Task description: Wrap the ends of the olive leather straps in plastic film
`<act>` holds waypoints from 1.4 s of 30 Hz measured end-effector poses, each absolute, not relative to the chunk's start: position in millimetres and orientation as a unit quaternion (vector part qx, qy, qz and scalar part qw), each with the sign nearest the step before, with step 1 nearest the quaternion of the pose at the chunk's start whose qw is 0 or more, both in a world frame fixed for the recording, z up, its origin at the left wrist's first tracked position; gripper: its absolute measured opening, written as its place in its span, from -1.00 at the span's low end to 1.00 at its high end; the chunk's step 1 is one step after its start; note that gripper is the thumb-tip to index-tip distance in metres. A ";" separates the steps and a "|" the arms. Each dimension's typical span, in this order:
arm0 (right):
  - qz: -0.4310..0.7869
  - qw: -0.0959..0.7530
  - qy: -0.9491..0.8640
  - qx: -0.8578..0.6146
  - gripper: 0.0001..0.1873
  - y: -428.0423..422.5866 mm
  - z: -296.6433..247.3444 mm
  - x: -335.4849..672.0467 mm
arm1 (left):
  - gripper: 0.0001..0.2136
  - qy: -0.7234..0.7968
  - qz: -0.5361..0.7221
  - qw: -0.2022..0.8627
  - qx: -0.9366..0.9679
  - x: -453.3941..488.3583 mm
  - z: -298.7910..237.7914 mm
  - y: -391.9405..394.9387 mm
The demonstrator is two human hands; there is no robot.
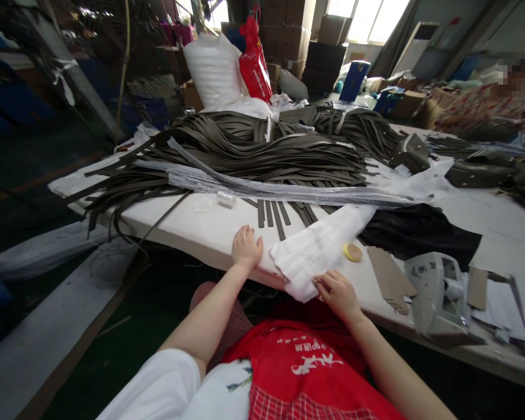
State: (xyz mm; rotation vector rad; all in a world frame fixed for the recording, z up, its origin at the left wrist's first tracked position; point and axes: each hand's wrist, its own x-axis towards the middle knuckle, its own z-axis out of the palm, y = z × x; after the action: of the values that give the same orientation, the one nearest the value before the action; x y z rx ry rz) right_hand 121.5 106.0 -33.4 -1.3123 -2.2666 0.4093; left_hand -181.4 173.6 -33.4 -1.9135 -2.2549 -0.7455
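Observation:
My left hand (247, 247) rests on the white table (201, 224) near its front edge, fingers laid forward and thumb apart, with nothing seen in it. Just beyond it lie several short dark grey-brown strips (269, 213). Closed in a pinch, my right hand (339, 293) grips the near corner of a white foam sheet (319, 242), which lies slanted over the table and hangs slightly past the edge. What else the right fingertips may hold is too small to tell. A roll of yellow tape (352, 252) sits by the sheet's right side.
Long dark strips (245, 146) are heaped across the table, with plastic film (266, 188) along their front. To the right are black cloth (420, 230), cardboard pieces (389, 277) and a grey tape dispenser (437, 291). Another person (476, 111) is at the far right.

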 end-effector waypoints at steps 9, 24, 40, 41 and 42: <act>0.278 0.354 -0.743 -0.496 -0.69 114.4 -6.4 128.9 | -0.57 -0.694 -0.257 0.008 -0.673 -169.9 -24.2 175.0; 0.244 0.348 -0.760 -0.492 -0.71 115.2 -10.7 132.9 | -0.76 -0.571 -0.311 -0.078 -0.756 -127.2 10.1 142.5; 0.513 0.357 -0.691 -0.364 -0.63 117.5 75.9 141.5 | -0.29 -0.300 -0.243 -0.097 -0.918 -71.5 116.6 115.0; 0.524 0.368 -0.683 -0.351 -0.65 116.0 73.3 137.0 | -0.34 -0.288 -0.251 -0.099 -0.919 -68.8 117.1 111.0; 0.531 0.390 -0.673 -0.336 -0.66 114.0 70.9 131.2 | -0.40 -0.278 -0.264 -0.102 -0.918 -66.9 116.9 107.1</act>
State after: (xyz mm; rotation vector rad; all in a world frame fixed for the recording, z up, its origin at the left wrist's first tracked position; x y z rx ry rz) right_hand 131.2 114.0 70.9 -0.8527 -1.7110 1.3487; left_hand -66.9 107.1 116.9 -3.0882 -0.9362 -0.8875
